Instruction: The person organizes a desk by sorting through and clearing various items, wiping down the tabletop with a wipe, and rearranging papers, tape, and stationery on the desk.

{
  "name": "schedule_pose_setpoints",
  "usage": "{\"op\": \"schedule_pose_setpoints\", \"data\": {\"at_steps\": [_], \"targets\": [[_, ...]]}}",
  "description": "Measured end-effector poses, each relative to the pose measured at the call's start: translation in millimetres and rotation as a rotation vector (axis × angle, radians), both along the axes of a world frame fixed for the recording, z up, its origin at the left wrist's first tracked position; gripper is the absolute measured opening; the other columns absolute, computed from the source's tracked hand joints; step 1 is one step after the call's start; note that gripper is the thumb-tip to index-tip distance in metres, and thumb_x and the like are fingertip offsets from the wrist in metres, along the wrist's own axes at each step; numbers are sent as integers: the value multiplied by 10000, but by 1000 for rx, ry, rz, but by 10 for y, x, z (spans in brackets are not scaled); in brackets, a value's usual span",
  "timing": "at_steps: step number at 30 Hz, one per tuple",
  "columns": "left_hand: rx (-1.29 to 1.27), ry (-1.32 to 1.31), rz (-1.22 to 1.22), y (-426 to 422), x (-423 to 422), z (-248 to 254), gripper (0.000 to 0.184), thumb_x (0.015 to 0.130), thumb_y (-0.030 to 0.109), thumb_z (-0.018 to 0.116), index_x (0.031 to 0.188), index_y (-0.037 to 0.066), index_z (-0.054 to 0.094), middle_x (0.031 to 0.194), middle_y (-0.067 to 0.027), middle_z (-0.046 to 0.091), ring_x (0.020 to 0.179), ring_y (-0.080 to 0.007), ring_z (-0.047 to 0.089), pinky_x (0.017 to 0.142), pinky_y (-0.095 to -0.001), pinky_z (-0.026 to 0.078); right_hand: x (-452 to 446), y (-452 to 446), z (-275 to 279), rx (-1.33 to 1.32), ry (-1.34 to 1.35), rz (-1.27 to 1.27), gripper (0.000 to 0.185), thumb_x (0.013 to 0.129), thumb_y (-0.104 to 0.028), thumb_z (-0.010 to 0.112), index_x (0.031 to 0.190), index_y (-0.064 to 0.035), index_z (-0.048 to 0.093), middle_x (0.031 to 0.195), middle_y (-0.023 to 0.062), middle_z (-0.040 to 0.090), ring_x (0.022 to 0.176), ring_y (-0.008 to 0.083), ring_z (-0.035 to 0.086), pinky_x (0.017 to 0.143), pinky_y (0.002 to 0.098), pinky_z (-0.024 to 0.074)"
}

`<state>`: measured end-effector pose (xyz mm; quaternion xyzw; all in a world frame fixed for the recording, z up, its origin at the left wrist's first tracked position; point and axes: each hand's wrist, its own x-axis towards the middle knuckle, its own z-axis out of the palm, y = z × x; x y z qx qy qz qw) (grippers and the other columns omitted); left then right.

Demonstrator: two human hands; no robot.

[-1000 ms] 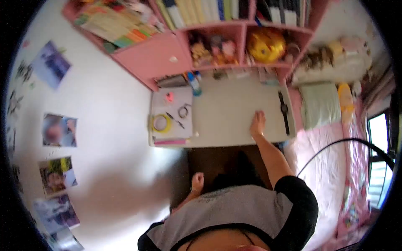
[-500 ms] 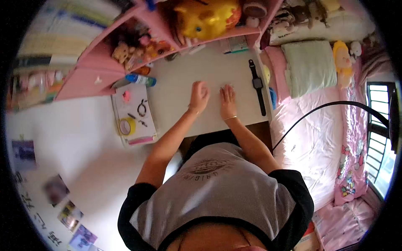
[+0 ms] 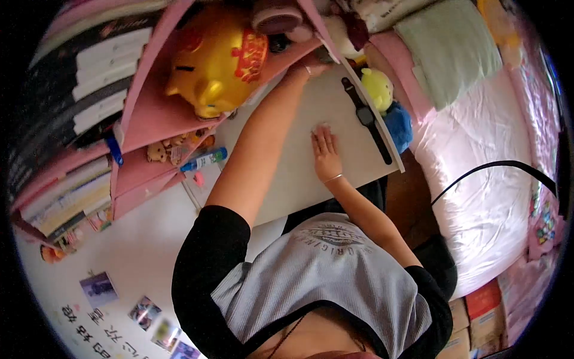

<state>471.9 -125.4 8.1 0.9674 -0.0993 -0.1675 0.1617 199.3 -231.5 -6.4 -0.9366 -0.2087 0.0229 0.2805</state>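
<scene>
My left arm stretches across the desk [image 3: 293, 173] to its back right corner. My left hand [image 3: 318, 64] is there, beside the pink shelf's edge; its fingers are too hidden to make out. My right hand [image 3: 326, 152] lies flat on the desk top, fingers spread, with nothing in it. To the right of it a black smartwatch [image 3: 366, 116] lies stretched out along the desk's right side. Left of my left forearm are a blue bottle [image 3: 206, 159] and a small pink object [image 3: 198, 178].
A gold piggy bank [image 3: 215, 60] sits in the pink shelf [image 3: 152, 113], with books at the far left. Past the desk's right edge are a yellow plush toy [image 3: 376, 88], a blue item [image 3: 397, 125] and a bed [image 3: 478, 179] with a green pillow [image 3: 448, 51].
My left hand has reached from mid-desk to the back right corner, its forearm now covering part of the left-side items. My right hand stays flat on the desk. The view has turned.
</scene>
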Motion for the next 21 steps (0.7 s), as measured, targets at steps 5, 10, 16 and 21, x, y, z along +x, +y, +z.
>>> {"op": "schedule_pose_setpoints", "data": {"at_steps": [5, 10, 16, 21], "targets": [[238, -211, -71, -24, -202, 235, 633, 667, 367, 688, 1216, 126, 484, 1250, -133, 475, 1155, -313, 445, 965, -390, 376, 17, -84, 27, -22, -33, 35, 459, 834, -106, 434, 1275, 14, 405, 1437, 165, 219, 1326, 328, 216, 1071, 468, 203], [335, -410, -97, 160, -464, 117, 535, 630, 212, 698, 1121, 70, 537, 1375, -140, 305, 1266, -358, 269, 1002, -497, 287, -152, -79, 85, 67, 21, -112, 441, 823, -71, 471, 1255, 7, 430, 1415, 162, 267, 1311, 330, 249, 1048, 490, 228], [-25, -513, -103, 546, -872, -105, 372, 617, 33, 641, 982, 36, 572, 1255, -149, 389, 1227, -404, 283, 993, -528, 263, -395, -148, 139, 59, 84, -169, 511, 852, -136, 430, 1328, 10, 320, 1433, 185, 216, 1324, 354, 206, 1063, 481, 188], [-112, -593, -167, 656, -1651, -4, 261, 663, -38, 589, 919, 13, 588, 1256, -133, 397, 1204, -442, 294, 999, -532, 280, 151, 72, 28, 54, -56, -321, 473, 866, -107, 405, 1313, 25, 325, 1423, 212, 219, 1323, 373, 191, 1063, 486, 178]]}}
